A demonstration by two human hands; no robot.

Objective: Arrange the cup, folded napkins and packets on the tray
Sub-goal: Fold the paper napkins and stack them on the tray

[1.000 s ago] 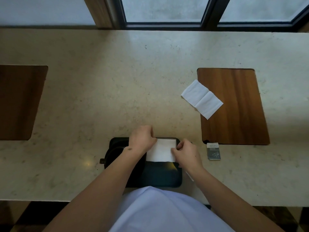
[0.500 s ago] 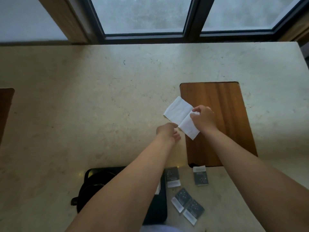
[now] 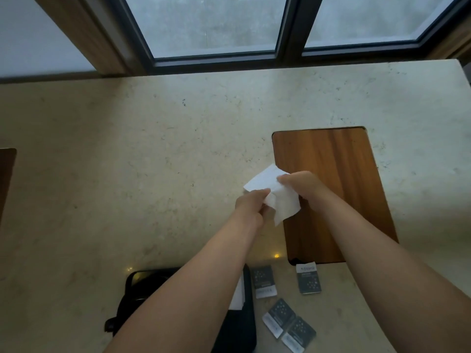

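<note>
Napkin [image 3: 276, 197] is pinched by both outstretched hands, left [image 3: 251, 206] and right [image 3: 304, 188], at the board's [image 3: 339, 174] edge.

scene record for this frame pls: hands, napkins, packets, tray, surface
left hand: gripping near edge of the white napkin
right hand: gripping the same napkin's far side
napkin state: lifted, partly folded, over the wooden board's left edge
second napkin: on the black tray, mostly hidden by left arm
packets: four, loose on the counter right of the tray
cup: dark shape at the tray's left, unclear
surface: pale stone counter
</note>
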